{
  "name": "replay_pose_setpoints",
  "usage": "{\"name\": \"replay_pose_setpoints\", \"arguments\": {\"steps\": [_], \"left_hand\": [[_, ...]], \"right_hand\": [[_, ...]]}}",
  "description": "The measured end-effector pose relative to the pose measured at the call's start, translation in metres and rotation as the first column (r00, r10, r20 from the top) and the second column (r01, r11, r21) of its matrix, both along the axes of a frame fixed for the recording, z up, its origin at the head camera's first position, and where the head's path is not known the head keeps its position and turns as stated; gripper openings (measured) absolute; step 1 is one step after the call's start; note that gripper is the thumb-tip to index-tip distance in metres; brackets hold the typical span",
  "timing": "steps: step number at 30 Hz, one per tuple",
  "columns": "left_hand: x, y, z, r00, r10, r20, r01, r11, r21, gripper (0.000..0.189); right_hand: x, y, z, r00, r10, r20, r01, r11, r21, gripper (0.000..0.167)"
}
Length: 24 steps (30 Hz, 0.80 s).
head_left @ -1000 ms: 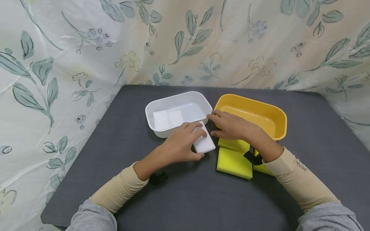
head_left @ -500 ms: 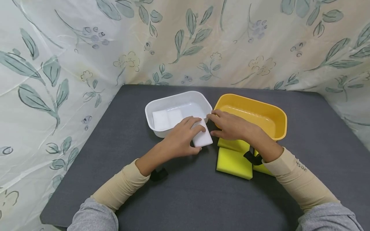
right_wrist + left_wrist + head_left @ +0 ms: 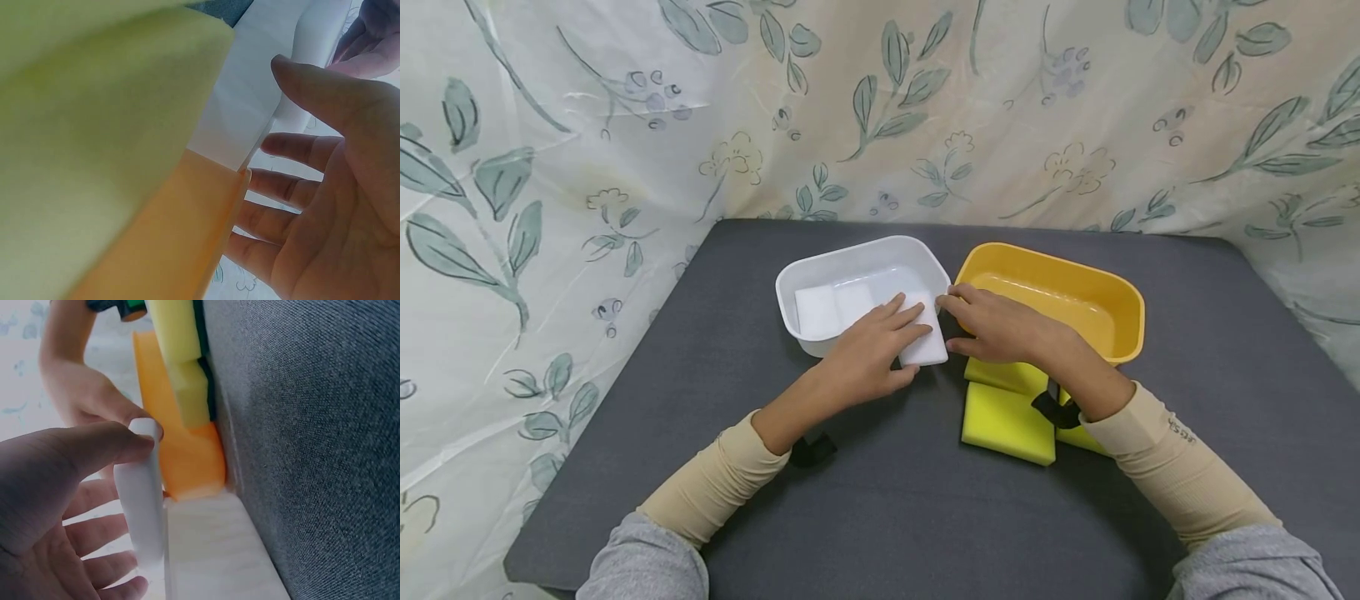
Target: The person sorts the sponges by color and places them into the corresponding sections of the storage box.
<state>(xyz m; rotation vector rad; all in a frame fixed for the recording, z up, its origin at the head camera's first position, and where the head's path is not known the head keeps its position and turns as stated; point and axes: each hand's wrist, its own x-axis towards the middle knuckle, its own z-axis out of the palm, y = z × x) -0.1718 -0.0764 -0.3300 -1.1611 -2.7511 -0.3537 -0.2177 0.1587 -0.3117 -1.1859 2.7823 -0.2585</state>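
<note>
My left hand (image 3: 868,357) pinches a white sponge block (image 3: 929,343) over the front right corner of the white tub (image 3: 815,345). In the left wrist view the thumb presses one end of the sponge (image 3: 140,500) and the fingers lie behind it. Two more white blocks (image 3: 817,312) lie flat inside the tub at its left. My right hand (image 3: 1000,325) rests at the left rim of the yellow tub (image 3: 1060,265), where the two tubs meet. In the right wrist view its fingers (image 3: 281,184) are spread and relaxed against the rim, holding nothing.
Several yellow sponges (image 3: 1009,423) with dark undersides lie on the table before the yellow tub, partly under the right wrist. The dark grey table (image 3: 880,517) ends at a floral sheet (image 3: 895,108) behind. Nothing is seen inside the yellow tub.
My left hand has moved the white sponge away from me, from before the white tub to over its front right corner. The right hand has stayed still.
</note>
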Motion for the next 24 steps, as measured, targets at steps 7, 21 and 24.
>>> {"name": "replay_pose_setpoints", "arguments": {"steps": [7, 21, 24], "left_hand": [[0.000, -0.001, 0.003, 0.999, 0.035, 0.009, -0.035, 0.999, 0.013, 0.051], [-0.007, 0.001, 0.014, 0.995, 0.095, -0.016, -0.094, 0.993, 0.073, 0.040], [-0.010, 0.001, 0.016, 0.994, 0.110, -0.027, -0.108, 0.991, 0.078, 0.038]], "right_hand": [[0.001, -0.002, -0.001, 1.000, 0.000, -0.010, 0.000, 1.000, -0.001, 0.063], [-0.001, -0.002, 0.006, 1.000, 0.014, -0.004, -0.014, 1.000, -0.014, 0.063], [-0.001, -0.001, 0.007, 1.000, 0.020, -0.004, -0.020, 1.000, -0.021, 0.063]]}}
